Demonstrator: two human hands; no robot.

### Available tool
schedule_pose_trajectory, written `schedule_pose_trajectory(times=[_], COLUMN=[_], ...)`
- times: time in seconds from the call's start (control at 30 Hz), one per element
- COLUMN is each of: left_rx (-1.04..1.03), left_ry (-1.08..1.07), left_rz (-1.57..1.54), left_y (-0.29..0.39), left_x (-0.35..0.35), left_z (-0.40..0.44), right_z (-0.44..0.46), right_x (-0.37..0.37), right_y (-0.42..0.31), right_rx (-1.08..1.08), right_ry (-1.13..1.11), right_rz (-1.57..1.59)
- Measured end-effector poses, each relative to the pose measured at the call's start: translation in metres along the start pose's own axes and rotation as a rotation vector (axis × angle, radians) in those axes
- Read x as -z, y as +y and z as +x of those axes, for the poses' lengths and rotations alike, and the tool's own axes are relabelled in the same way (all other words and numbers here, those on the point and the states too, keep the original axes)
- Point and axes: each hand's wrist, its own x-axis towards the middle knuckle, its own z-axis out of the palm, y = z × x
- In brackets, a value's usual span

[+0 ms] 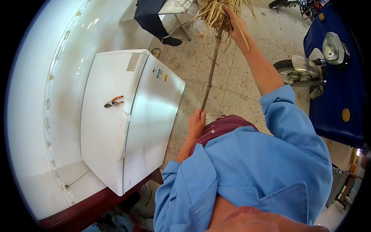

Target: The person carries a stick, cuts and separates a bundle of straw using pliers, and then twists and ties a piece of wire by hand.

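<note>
A long thin wooden stick [210, 77] slants up the middle of the head view, with a bushy bundle of dry straw-like strands [212, 15] around its far end. My left hand [196, 123] is closed around the near end of the stick, close to my waist. Stretched out ahead, my right hand [234, 25] grips the right side of the bundle. One loose strand hangs over my right wrist. The bundle hides part of the right fingers and the stick's tip.
At left stands a white refrigerator [150, 112] with orange-handled pruning shears [114, 102] on it. A blue motorcycle [336, 89] is at right. Ahead, a person's dark-clothed leg [150, 17] shows by a metal-legged table [176, 7]. A dark red wooden edge [92, 203] lies at lower left.
</note>
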Motion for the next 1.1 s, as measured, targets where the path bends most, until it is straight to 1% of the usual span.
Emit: schedule_pose_trajectory(times=[0.03, 0.1, 0.17, 0.2, 0.23, 0.27, 0.3, 0.37, 0.4, 0.43, 0.47, 0.5, 0.57, 0.6, 0.67, 0.7, 0.77, 0.8, 0.83, 0.9, 0.93, 0.97, 1.0, 1.07, 1.1], left_rx=[-0.015, -0.031, 0.060, 0.064, 0.126, 0.188, 0.189, 0.218, 0.220, 0.297, 0.375, 0.377, 0.226, 0.226, 0.186, 0.187, 0.196, 0.201, 0.207, 0.201, 0.209, 0.212, 0.156, 0.071, 0.066], left_ry=[-0.003, -0.004, -0.125, -0.124, -0.192, -0.260, -0.259, -0.368, -0.362, -0.358, -0.353, -0.347, -0.324, -0.314, -0.283, -0.276, -0.394, -0.454, -0.453, -0.526, -0.593, -0.597, -0.649, -0.727, -0.680], left_rz=[-0.018, -0.034, -0.096, -0.092, -0.174, -0.256, -0.255, -0.459, -0.457, -0.516, -0.576, -0.576, -0.854, -0.855, -1.122, -1.123, -1.170, -1.193, -1.193, -1.224, -1.401, -1.406, -1.438, -1.530, -1.535], left_y=[-0.001, -0.005, -0.011, -0.012, -0.012, -0.013, -0.013, -0.013, -0.009, -0.001, 0.007, 0.013, 0.025, 0.041, 0.075, 0.077, 0.077, 0.076, 0.074, 0.063, 0.059, 0.056, 0.055, 0.076, 0.075], left_x=[-0.001, -0.002, -0.001, 0.001, 0.004, 0.007, 0.010, 0.018, 0.023, 0.029, 0.033, 0.035, 0.038, 0.041, 0.044, 0.045, 0.049, 0.049, 0.047, 0.041, 0.042, 0.041, 0.041, 0.049, 0.048], left_z=[0.000, 0.000, -0.002, -0.003, -0.004, -0.004, -0.003, 0.001, 0.005, 0.013, 0.022, 0.032, 0.058, 0.071, 0.094, 0.100, 0.107, 0.107, 0.107, 0.103, 0.101, 0.097, 0.093, 0.085, 0.085], right_z=[0.000, -0.004, -0.017, -0.022, -0.021, -0.019, -0.016, -0.041, -0.049, -0.061, -0.074, -0.084, -0.100, -0.111, -0.134, -0.142, -0.154, -0.149, -0.147, -0.148, -0.149, -0.151, -0.156, -0.164, -0.164], right_x=[0.002, 0.002, 0.000, 0.000, 0.006, 0.017, 0.022, 0.012, 0.011, 0.008, 0.000, 0.001, 0.001, -0.001, -0.006, -0.006, -0.003, 0.009, 0.017, 0.031, 0.033, 0.038, 0.041, 0.044, 0.052], right_y=[0.005, 0.009, 0.009, 0.009, 0.016, 0.029, 0.035, 0.036, 0.040, 0.039, 0.040, 0.044, 0.058, 0.057, 0.053, 0.047, 0.037, 0.048, 0.049, 0.051, 0.053, 0.051, 0.043, 0.035, 0.037], right_rx=[-0.002, -0.048, -0.054, -0.061, -0.065, -0.110, -0.153, -0.167, -0.223, -0.280, -0.320, -0.324, -0.421, -0.426, -0.470, -0.475, -0.588, -0.426, -0.431, -0.484, -0.481, -0.484, -0.552, -0.531, -0.535], right_ry=[0.000, -0.131, -0.144, -0.155, -0.155, -0.246, -0.339, -0.301, -0.340, -0.379, -0.308, -0.314, -0.427, -0.436, -0.474, -0.479, -0.372, -0.553, -0.552, -0.691, -0.645, -0.640, -0.615, -0.647, -0.667], right_rz=[0.001, 0.065, 0.096, 0.121, 0.123, 0.164, 0.204, 0.277, 0.324, 0.370, 0.372, 0.373, 0.457, 0.457, 0.522, 0.522, 0.274, 0.144, 0.145, 0.113, -0.041, -0.045, -0.154, -0.267, -0.207])
